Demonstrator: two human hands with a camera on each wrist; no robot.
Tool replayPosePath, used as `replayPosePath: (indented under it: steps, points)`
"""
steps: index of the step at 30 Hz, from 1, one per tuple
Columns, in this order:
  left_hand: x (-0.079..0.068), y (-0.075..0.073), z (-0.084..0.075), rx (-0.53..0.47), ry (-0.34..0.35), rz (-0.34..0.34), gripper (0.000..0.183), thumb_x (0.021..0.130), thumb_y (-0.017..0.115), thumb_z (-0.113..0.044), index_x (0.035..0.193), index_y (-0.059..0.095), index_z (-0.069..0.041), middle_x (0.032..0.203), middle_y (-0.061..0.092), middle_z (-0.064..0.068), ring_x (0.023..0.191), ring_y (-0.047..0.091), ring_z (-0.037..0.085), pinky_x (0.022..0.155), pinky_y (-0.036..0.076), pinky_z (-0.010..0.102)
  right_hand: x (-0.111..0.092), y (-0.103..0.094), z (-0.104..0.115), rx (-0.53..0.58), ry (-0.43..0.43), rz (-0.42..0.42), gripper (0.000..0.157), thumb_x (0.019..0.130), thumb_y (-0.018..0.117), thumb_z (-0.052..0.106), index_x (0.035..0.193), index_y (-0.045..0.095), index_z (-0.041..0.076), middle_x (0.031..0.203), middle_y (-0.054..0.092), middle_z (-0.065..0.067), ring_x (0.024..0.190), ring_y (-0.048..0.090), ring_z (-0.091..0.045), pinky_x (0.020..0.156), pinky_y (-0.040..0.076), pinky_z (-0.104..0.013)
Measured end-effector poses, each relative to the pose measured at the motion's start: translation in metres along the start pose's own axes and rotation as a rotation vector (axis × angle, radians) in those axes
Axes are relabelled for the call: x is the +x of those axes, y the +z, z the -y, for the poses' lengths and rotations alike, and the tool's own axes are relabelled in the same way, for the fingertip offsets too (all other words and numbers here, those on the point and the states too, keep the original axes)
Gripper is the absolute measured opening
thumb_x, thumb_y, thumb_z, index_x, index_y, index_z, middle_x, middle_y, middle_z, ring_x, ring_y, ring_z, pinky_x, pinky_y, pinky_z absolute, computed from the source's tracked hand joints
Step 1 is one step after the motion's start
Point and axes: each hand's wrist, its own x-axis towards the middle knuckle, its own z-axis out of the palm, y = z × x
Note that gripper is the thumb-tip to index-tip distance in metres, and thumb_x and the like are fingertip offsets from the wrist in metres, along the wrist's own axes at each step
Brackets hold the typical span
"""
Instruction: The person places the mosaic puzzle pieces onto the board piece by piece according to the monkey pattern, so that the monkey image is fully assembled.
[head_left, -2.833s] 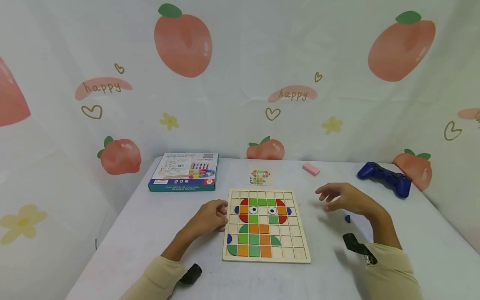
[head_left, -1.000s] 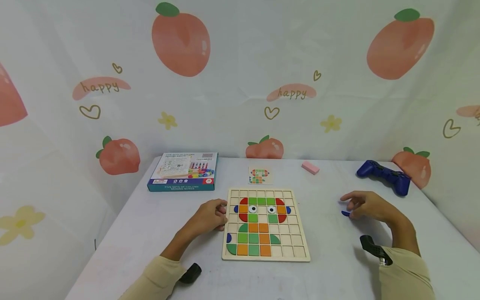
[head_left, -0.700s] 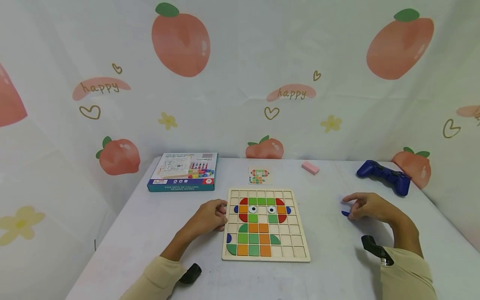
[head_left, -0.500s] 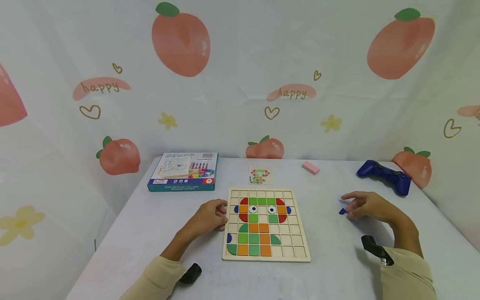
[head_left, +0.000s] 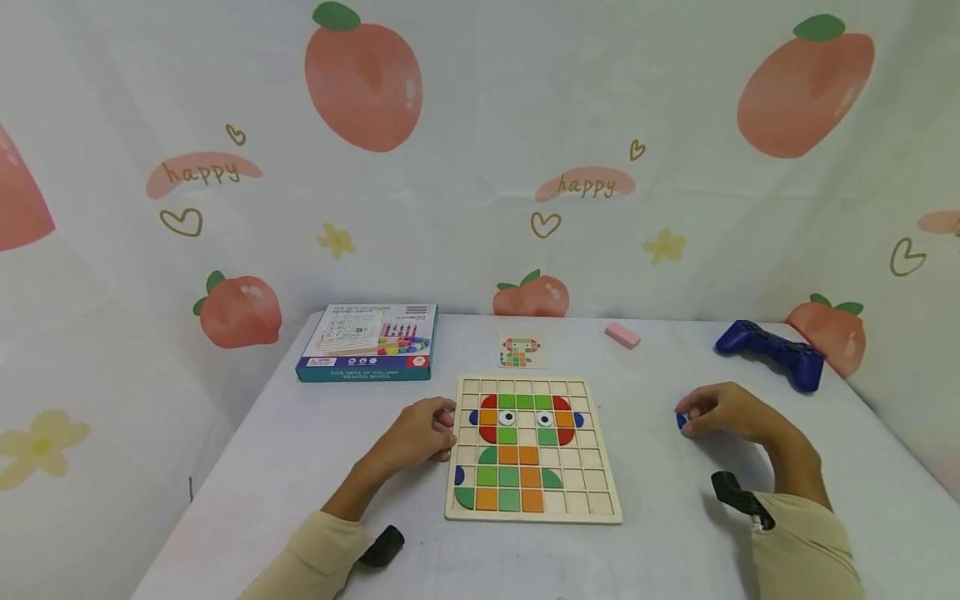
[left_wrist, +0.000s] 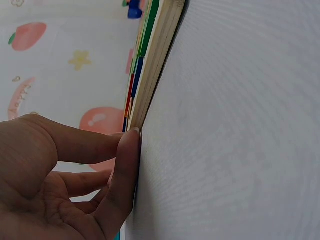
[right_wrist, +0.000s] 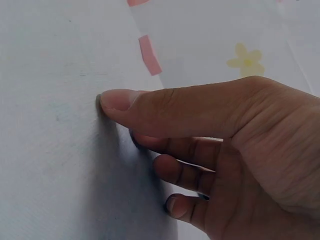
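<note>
A wooden grid board [head_left: 582, 504] lies on the table with flat red, green, orange and blue tiles set in an animal figure with two eye tiles [head_left: 545, 419]. My left hand [head_left: 415, 433] stays at its left side; thumb and finger come together on the board edge [left_wrist: 159, 60] in the left wrist view. Right of the board, my right hand [head_left: 723, 414] pinches a small blue tile [head_left: 681, 421] between thumb and fingers, close over the table. In the right wrist view my thumb [right_wrist: 175, 112] hides most of that tile.
Behind the board lies a small picture card [head_left: 522, 352] showing a similar figure. A boxed bead set [head_left: 367, 343] stands at the back left. A pink block [head_left: 622, 335] and a blue game controller [head_left: 770, 354] lie at the back right, before a fruit-print curtain [head_left: 480, 208].
My right hand went from hovering to the blue tile on the table, tipped it up and now pinches it, slightly further left. The left hand and board have stayed in place.
</note>
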Motion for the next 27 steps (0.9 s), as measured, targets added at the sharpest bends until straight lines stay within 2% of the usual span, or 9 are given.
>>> replayPosePath:
  steps: [10,17,27]
  points:
    - [0.000,0.000,0.000,0.032,0.021,-0.012,0.052,0.092,0.071,0.000,0.142,0.058,0.006,0.104,0.061,0.008,0.088,0.061,0.019,0.075,0.062,0.027,0.007,0.005,0.002,-0.034,0.011,-0.029,0.033,0.089,0.083,0.024,0.112,0.074,0.001,0.094,0.064,-0.003,0.095,0.054,-0.022,0.082,0.043,-0.036]
    - [0.001,0.000,0.001,0.031,0.021,-0.009,0.052,0.092,0.071,0.001,0.142,0.058,0.007,0.104,0.060,0.009,0.087,0.061,0.019,0.074,0.063,0.028,0.012,0.011,0.013,-0.048,0.007,-0.057,0.036,0.089,0.082,0.029,0.114,0.076,0.003,0.096,0.064,-0.004,0.094,0.054,-0.022,0.080,0.043,-0.035]
    - [0.001,0.000,0.002,0.035,0.022,-0.012,0.052,0.092,0.072,0.000,0.142,0.059,0.006,0.105,0.060,0.009,0.089,0.061,0.019,0.077,0.063,0.028,0.025,0.033,0.053,-0.024,-0.128,-0.058,0.033,0.091,0.081,0.025,0.114,0.077,0.001,0.100,0.072,-0.004,0.094,0.058,-0.022,0.083,0.048,-0.036]
